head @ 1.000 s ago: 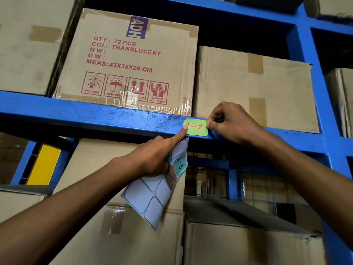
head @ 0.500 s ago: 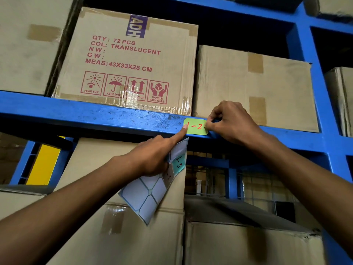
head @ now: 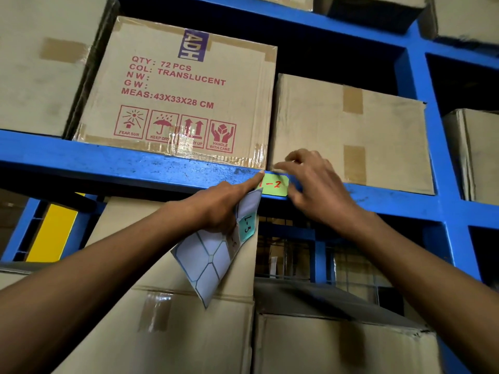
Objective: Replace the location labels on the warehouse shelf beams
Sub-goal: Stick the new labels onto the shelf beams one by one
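A green label (head: 276,185) with red writing "1-2" sits on the front face of the blue shelf beam (head: 135,167). My left hand (head: 220,207) presses its index fingertip on the label's left end while its other fingers clamp a white label sheet (head: 208,261) that hangs down; a teal "1-3" label (head: 246,225) is still on that sheet. My right hand (head: 310,182) hovers at the label's right end, blurred, with fingers spread and nothing visible in them.
Cardboard boxes fill the shelf above the beam, among them a printed "72 PCS" box (head: 178,90) and a plain box (head: 348,130). More boxes (head: 172,333) stand below. A blue upright (head: 432,157) rises at the right. A yellow panel (head: 52,233) shows at the lower left.
My right hand has let go of the label's right edge and opened its fingers. My left index finger stays on the label's left end, and the sheet hangs as before.
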A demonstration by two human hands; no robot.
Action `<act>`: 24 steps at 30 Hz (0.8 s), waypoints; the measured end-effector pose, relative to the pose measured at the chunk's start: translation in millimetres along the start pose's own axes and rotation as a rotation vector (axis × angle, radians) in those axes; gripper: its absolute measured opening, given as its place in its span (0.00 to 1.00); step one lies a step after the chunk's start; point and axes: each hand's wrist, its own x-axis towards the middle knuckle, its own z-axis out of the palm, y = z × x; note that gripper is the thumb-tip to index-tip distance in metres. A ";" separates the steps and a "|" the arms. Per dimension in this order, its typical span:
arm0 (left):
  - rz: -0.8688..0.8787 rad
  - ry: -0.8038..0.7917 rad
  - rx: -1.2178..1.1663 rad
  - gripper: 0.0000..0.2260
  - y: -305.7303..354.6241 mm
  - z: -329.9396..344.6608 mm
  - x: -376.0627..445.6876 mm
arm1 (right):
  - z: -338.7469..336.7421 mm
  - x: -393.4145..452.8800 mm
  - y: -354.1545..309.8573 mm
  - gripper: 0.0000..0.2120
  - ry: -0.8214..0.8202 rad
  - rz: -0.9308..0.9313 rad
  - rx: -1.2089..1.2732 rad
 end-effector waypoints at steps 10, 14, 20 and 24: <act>0.035 0.014 -0.015 0.52 -1.1 9.9 -7.9 | 21.9 -32.4 10.7 0.29 -0.040 0.125 -0.168; 0.053 0.037 -0.026 0.51 -2.7 17.5 -11.9 | 27.7 -37.4 2.1 0.30 -0.024 0.129 -0.207; 0.085 0.062 -0.049 0.52 -6.0 32.3 -15.3 | 38.8 -47.7 -12.0 0.32 -0.036 0.051 -0.268; 0.096 0.094 -0.057 0.51 -8.3 38.2 -17.2 | 39.4 -60.8 -6.0 0.34 -0.041 0.109 -0.252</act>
